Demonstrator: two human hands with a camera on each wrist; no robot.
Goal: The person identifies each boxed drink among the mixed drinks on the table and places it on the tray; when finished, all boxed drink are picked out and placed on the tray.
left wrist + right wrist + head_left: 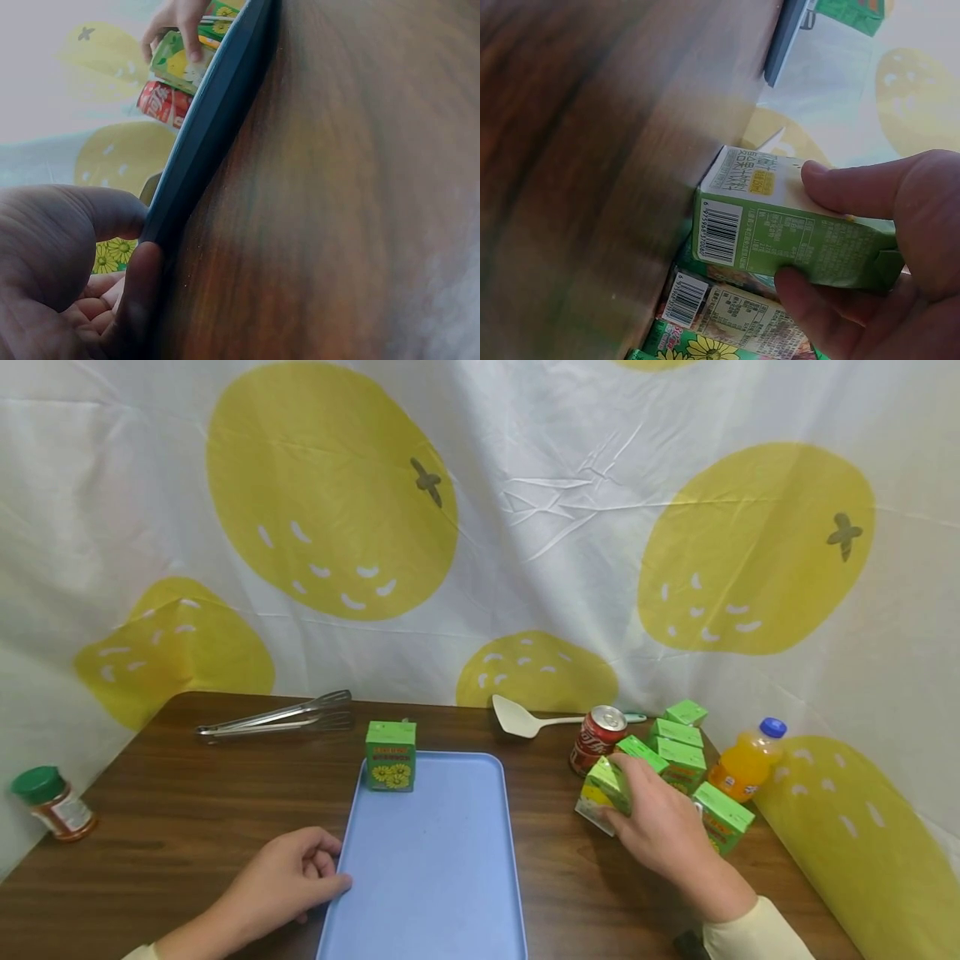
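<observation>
Green drink carton is what the right hand has hold of, over by the right side of the table: thumb on one side, fingers on the other, closed only as far as the carton's width. The carton is tilted, and from where I stand I can't tell whether it has left the tabletop. The left hand is mostly curled, thumb and forefinger pinching the left rim of the blue tray.

As for progress, I'd call it early: one upright carton is on the tray, in its far left corner, while a cluster of similar cartons remains on the table around and beyond the right hand. The held one is not yet over the tray.

Next to that cluster are a red can and an orange drink bottle. Further out, a spatula lies behind the can, tongs lie beyond the tray to the left, and a green-lidded jar stands at the far left. A lemon-print curtain hangs behind everything.
</observation>
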